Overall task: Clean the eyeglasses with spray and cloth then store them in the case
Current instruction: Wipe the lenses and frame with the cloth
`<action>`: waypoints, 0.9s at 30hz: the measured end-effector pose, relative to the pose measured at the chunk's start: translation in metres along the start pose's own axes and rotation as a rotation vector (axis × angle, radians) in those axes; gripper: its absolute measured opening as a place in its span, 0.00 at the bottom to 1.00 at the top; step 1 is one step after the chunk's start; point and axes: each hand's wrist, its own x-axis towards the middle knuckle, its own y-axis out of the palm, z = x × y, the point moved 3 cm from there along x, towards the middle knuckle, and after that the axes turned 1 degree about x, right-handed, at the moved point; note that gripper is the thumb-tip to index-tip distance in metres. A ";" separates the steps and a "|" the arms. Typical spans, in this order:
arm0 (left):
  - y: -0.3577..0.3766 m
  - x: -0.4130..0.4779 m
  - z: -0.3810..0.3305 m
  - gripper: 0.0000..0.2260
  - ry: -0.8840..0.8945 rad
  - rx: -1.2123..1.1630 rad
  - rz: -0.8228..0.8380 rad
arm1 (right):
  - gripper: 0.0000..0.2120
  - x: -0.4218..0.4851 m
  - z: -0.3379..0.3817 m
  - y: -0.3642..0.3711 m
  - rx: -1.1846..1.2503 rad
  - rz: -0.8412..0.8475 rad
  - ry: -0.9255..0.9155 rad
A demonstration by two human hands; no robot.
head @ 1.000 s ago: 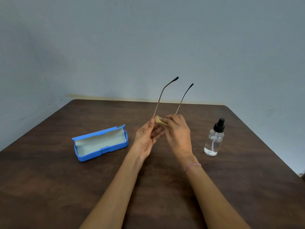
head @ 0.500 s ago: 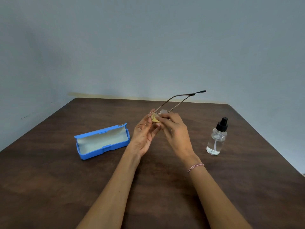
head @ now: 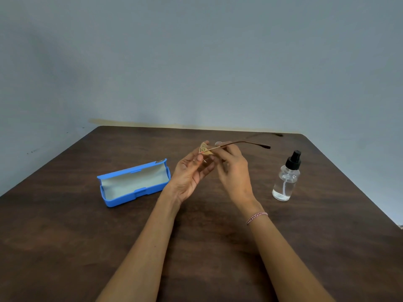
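Thin-framed eyeglasses [head: 239,143] are held above the table's middle, their dark-tipped arms lying almost level and pointing right. My left hand [head: 189,175] pinches the frame's left end. My right hand [head: 232,168] presses a small tan cloth [head: 204,148] against a lens; the lenses are mostly hidden by fingers and cloth. The blue case [head: 134,182] lies open to the left of my hands, its pale lining showing. A clear spray bottle [head: 286,177] with a black pump stands upright to the right.
A dark brown wooden table [head: 65,236] carries everything. Its far edge meets a grey wall, and its right edge runs diagonally past the bottle. A braided bracelet [head: 256,217] circles my right wrist.
The eyeglasses have tilted from arms pointing up to arms lying nearly flat toward the right. Both hands stayed over the table's middle, still rubbing with the cloth.
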 end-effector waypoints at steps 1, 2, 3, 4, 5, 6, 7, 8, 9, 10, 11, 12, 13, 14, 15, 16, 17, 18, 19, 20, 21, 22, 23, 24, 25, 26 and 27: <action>0.001 -0.001 0.000 0.19 -0.026 0.014 -0.012 | 0.15 0.000 -0.002 -0.001 -0.061 -0.008 0.008; 0.000 -0.001 0.001 0.16 -0.054 0.034 -0.021 | 0.17 0.000 -0.003 -0.002 -0.115 -0.016 0.020; 0.000 -0.001 0.002 0.14 -0.076 0.057 -0.022 | 0.20 0.000 -0.004 -0.002 -0.150 -0.018 0.020; -0.001 -0.001 0.003 0.13 -0.089 0.078 -0.018 | 0.22 -0.001 -0.004 -0.001 -0.161 -0.009 0.010; -0.001 -0.001 0.002 0.13 -0.095 0.094 -0.014 | 0.25 -0.002 -0.003 0.000 -0.149 0.007 -0.005; -0.002 -0.001 0.002 0.13 -0.092 0.102 -0.007 | 0.26 -0.002 -0.002 0.001 -0.121 0.025 -0.020; -0.003 0.000 0.001 0.16 -0.082 0.103 0.007 | 0.27 -0.003 -0.001 0.001 -0.087 0.039 -0.038; -0.004 0.001 0.001 0.20 -0.073 0.103 0.029 | 0.27 -0.003 0.000 0.000 -0.063 0.044 -0.055; -0.005 0.002 0.000 0.22 -0.069 0.105 0.045 | 0.27 -0.002 0.000 0.000 -0.057 0.042 -0.064; -0.006 0.002 0.000 0.23 -0.068 0.110 0.053 | 0.26 -0.002 -0.001 -0.001 -0.070 0.038 -0.056; -0.006 0.002 0.001 0.22 -0.069 0.117 0.055 | 0.26 -0.001 -0.003 -0.002 -0.096 0.029 -0.029; -0.007 0.002 0.001 0.19 -0.072 0.127 0.051 | 0.25 -0.001 -0.005 -0.003 -0.127 0.020 0.006; -0.005 0.001 0.001 0.16 -0.076 0.135 0.043 | 0.25 -0.001 -0.006 -0.003 -0.152 0.012 0.032; -0.005 0.001 0.001 0.13 -0.078 0.143 0.032 | 0.24 -0.001 -0.006 -0.002 -0.165 0.008 0.042; -0.005 0.001 0.001 0.13 -0.076 0.146 0.029 | 0.24 -0.002 -0.005 -0.001 -0.164 0.007 0.030; -0.005 0.001 0.001 0.13 -0.068 0.144 0.031 | 0.24 -0.002 -0.003 -0.001 -0.150 0.008 -0.002; -0.004 0.000 -0.001 0.14 -0.057 0.138 0.033 | 0.24 -0.002 -0.001 0.000 -0.125 0.014 -0.041; -0.005 0.000 -0.001 0.14 -0.046 0.134 0.036 | 0.25 -0.003 0.000 0.001 -0.095 0.025 -0.071; -0.005 0.000 -0.002 0.15 -0.041 0.136 0.038 | 0.25 -0.003 0.000 0.001 -0.071 0.033 -0.089; -0.006 0.001 -0.001 0.14 -0.040 0.146 0.042 | 0.25 -0.003 0.000 0.000 -0.064 0.033 -0.090; -0.005 0.000 -0.001 0.13 -0.041 0.157 0.042 | 0.25 -0.003 -0.002 -0.001 -0.069 0.027 -0.065; -0.004 0.000 -0.001 0.12 -0.043 0.167 0.041 | 0.25 -0.002 -0.004 -0.003 -0.078 0.017 -0.019; -0.003 -0.001 0.000 0.12 -0.047 0.174 0.042 | 0.24 -0.002 -0.007 -0.004 -0.088 0.009 0.028; -0.003 -0.001 0.000 0.12 -0.050 0.175 0.043 | 0.24 -0.002 -0.008 -0.005 -0.102 0.003 0.052; -0.001 -0.001 0.000 0.12 -0.050 0.170 0.041 | 0.23 -0.002 -0.008 -0.004 -0.112 0.002 0.047; -0.001 -0.001 -0.001 0.12 -0.040 0.162 0.041 | 0.21 -0.002 -0.006 -0.003 -0.112 0.007 0.019; -0.002 -0.001 -0.003 0.13 -0.023 0.152 0.043 | 0.20 -0.003 -0.004 0.000 -0.087 0.015 -0.013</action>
